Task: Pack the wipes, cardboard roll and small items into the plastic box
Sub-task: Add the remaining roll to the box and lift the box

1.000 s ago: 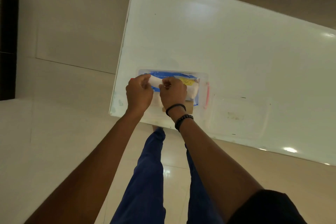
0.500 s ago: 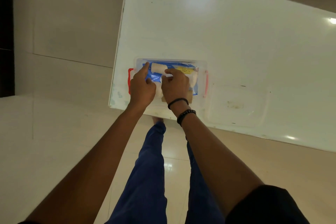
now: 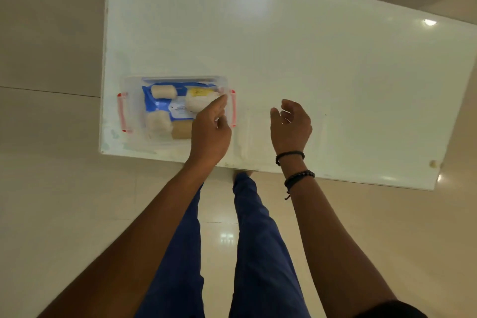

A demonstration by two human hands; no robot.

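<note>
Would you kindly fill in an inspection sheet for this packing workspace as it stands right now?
Surface: white table, glossy, with faint smudges near its front edge.
Job's things: clear plastic box with red side latches near the table's front left corner; inside lie a blue wipes pack, a brown cardboard roll and three white small items.
Clutter: a clear lid seems to lie flat right of the box, faint.
Grippers: left hand at the box's right end, fingers by a white item, grip unclear; right hand open above the table, holding nothing.
Cables: nothing seen.
Surroundings: beige tiled floor; the person's blue trousers below the table edge.
</note>
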